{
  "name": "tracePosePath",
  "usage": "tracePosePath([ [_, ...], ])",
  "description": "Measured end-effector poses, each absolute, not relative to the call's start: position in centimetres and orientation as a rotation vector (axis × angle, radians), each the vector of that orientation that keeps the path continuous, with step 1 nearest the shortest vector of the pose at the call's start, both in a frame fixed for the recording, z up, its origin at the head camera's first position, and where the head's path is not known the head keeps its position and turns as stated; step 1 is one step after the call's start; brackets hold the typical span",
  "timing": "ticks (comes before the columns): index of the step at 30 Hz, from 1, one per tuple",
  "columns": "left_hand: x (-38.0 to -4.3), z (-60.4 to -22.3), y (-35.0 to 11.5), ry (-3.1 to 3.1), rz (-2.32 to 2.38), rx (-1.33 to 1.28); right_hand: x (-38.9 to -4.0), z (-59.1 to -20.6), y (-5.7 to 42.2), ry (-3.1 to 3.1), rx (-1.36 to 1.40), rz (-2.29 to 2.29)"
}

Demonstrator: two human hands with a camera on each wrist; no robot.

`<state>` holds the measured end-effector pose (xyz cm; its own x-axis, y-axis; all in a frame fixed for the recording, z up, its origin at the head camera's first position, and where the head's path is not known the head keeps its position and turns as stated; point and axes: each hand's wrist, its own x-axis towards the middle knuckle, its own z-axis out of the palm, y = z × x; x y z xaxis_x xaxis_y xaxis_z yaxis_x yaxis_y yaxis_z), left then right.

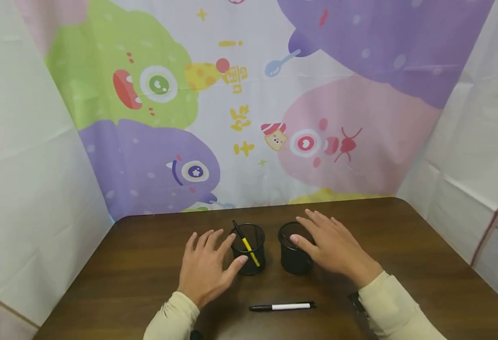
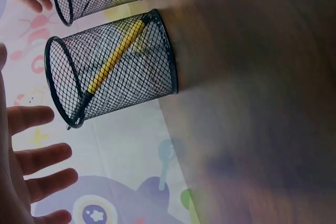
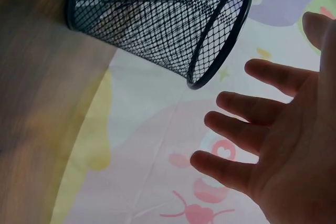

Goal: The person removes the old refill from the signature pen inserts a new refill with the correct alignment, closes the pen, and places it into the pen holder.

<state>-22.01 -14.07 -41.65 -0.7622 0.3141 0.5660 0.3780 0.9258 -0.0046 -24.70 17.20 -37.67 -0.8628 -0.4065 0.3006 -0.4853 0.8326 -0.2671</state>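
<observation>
Two black mesh pen cups stand upright side by side on the table. In the left cup leans a yellow marker with black ends, its tip above the rim; the mesh shows it slanting down to the base in the left wrist view. My left hand is spread beside this cup, fingers apart and nothing in it. Over the right side of the other cup hovers my right hand, fingers extended and holding nothing; the right wrist view shows its fingers apart from the rim. A white-and-black marker lies in front of the cups.
The brown wooden table ends at a printed cartoon backdrop behind the cups. White cloth walls rise on both sides. A dark strap shows at the right wrist.
</observation>
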Motion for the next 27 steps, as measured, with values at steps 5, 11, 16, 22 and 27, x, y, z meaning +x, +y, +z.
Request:
tracePosePath([
  [5,-21.7,-41.5,-13.4,-2.47,-0.16,-0.51,-24.4,-37.5,17.1,-2.715,0.692,0.468],
  [11,-21.1,-41.6,-12.9,-2.461,-0.164,-0.502,-24.2,-37.9,16.9,-2.682,0.697,0.435],
  [16,-20.7,-41.9,-12.8,-2.427,-0.176,-0.502,-24.1,-38.3,16.9,-2.649,0.71,0.384],
  [22,-20.5,-42.0,-12.4,-2.413,-0.219,-0.511,-23.9,-38.4,16.7,-2.614,0.727,0.379],
  [27,-20.3,-42.1,-12.2,-2.386,-0.243,-0.503,-23.9,-38.7,16.3,-2.581,0.749,0.392],
])
